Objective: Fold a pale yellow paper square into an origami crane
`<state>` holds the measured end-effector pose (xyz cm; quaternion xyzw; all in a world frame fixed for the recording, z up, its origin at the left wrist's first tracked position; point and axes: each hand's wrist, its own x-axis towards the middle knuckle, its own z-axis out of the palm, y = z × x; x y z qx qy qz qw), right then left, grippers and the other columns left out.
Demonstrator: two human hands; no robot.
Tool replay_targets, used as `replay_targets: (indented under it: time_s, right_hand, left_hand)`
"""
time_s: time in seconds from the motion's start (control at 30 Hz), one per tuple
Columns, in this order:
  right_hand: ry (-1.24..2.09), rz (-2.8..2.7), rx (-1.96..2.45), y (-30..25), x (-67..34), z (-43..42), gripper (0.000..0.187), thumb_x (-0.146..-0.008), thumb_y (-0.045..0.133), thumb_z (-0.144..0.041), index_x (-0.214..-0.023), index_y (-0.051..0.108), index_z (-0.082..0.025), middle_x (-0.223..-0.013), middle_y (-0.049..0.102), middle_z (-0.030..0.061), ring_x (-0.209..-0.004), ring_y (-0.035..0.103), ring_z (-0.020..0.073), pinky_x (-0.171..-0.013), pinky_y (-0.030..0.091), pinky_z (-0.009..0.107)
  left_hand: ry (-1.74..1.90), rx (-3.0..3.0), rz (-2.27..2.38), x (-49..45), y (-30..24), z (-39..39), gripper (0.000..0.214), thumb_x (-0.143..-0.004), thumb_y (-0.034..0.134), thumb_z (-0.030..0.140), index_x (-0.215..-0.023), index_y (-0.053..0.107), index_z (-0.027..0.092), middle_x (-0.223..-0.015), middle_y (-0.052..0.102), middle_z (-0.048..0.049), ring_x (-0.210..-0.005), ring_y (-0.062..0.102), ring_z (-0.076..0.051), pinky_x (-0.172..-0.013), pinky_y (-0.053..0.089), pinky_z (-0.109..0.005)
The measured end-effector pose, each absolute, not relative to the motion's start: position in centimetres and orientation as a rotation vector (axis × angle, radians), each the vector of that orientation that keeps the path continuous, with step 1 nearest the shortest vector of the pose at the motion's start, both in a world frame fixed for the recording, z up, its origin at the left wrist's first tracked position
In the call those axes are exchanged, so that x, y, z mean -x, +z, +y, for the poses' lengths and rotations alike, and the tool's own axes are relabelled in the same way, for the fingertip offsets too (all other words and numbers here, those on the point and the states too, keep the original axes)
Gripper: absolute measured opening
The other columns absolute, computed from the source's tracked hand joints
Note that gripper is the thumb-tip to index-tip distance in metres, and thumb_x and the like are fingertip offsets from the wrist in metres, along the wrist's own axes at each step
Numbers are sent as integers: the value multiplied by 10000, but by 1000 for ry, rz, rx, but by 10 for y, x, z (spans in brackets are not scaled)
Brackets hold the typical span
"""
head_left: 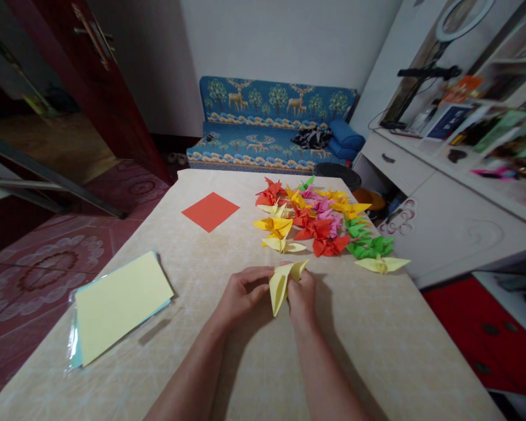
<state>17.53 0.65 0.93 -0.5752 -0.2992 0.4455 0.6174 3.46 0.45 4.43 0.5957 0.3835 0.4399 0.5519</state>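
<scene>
A pale yellow folded paper crane [279,285] is held above the table between my two hands, one wing spread toward me. My right hand [303,294] grips it from the right, the thumb pressed against the folds. On the other side, my left hand [246,292] pinches the paper's left edge with thumb and fingers. Just beyond them lies a pale yellow paper crane [283,244], at the near edge of a cluster with several red [328,240], orange, pink and green paper cranes [372,245]. Another pale yellow crane [382,265] sits at the right.
A red paper square [210,211] lies flat at the table's far left. Nearer, a stack of yellow sheets [123,307] rests on a clear plastic sleeve. Beyond the cloth-covered table [193,374] stand a blue patterned sofa [254,140] and, at right, a white cluttered desk [456,199].
</scene>
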Motion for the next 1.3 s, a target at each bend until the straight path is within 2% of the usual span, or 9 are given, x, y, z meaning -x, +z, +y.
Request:
replay_targets:
  time_s: [0.1, 0.23, 0.37, 0.43, 0.57, 0.77, 0.93, 1.1, 1.3]
  right_hand:
    - [1039, -728, 1360, 11, -177, 9, 278, -571, 622, -180, -848, 646, -196, -766, 705, 47, -658, 648, 225, -561, 492, 295]
    - [1002, -816, 1377, 14, -175, 8, 278, -581, 645, -203, -859, 650, -189, -766, 693, 40, -656, 630, 208, -564, 483, 280]
    - [955, -914, 1465, 17, -173, 4, 191, -571, 600, -183, -756, 645, -166, -682, 668, 32, -589, 584, 189, -500, 430, 251]
    - [897, -981, 1523, 18, -173, 3, 145, -568, 555, -159, -693, 629, -162, -610, 627, 14, -542, 538, 167, -464, 384, 235]
    - [845, -1144, 1540, 19, -175, 0, 158, -591, 524, -159, -706, 631, -152, -586, 592, 1, -544, 499, 151, -462, 350, 224]
    - [818, -1291, 1572, 20, -178, -1, 119, -600, 514, -157, -681, 601, -166, -571, 552, -25, -551, 479, 135, -471, 333, 208]
    - [813, -1294, 1601, 25, -184, 0, 156, -660, 511, -172, -751, 638, -175, -650, 625, -10, -600, 549, 148, -536, 388, 213]
    - [626, -1386, 1644, 30, -185, -1, 174, -677, 491, -146, -758, 639, -187, -714, 647, 13, -633, 567, 156, -589, 413, 229]
    - [469, -1445, 1626, 33, -180, -3, 201, -670, 471, -98, -745, 639, -179, -756, 640, 38, -686, 576, 164, -643, 434, 241]
  left_hand:
    - [1079, -1439, 955, -36, 43, 6, 188, -706, 683, 196, -877, 758, 216, -1019, 701, -112, -1007, 616, -277, -944, 429, -408]
    - [1105, -1498, 933, -38, 36, 8, 177, -747, 653, 201, -895, 750, 208, -1036, 688, -124, -987, 621, -255, -900, 454, -372]
    - [1188, -1620, 1026, -40, 30, 6, 197, -722, 679, 203, -913, 729, 213, -1030, 657, -125, -979, 604, -252, -883, 462, -373]
    - [1261, -1715, 1102, -40, 29, 4, 298, -687, 698, 165, -977, 700, 232, -1129, 603, -116, -1062, 558, -262, -923, 440, -391]
    - [1236, -1954, 1075, -42, 31, -1, 419, -681, 657, 84, -1044, 671, 292, -1386, 417, -71, -1242, 414, -291, -951, 420, -424]
    - [1192, -2257, 996, -41, 26, 0, 382, -717, 626, 81, -1037, 665, 285, -1476, 278, -57, -1287, 360, -307, -933, 433, -441]
    - [1221, -2376, 1091, -36, 26, 2, 249, -728, 611, 99, -941, 651, 221, -1440, 309, -69, -1253, 389, -281, -886, 475, -421]
    - [1105, -2470, 1181, -40, 28, -1, 203, -711, 606, 98, -845, 679, 231, -1388, 371, -56, -1195, 433, -270, -871, 478, -397]
    - [886, -2547, 1281, -45, 21, -3, 319, -690, 589, 65, -932, 698, 243, -1063, 579, -91, -949, 550, -249, -724, 503, -351]
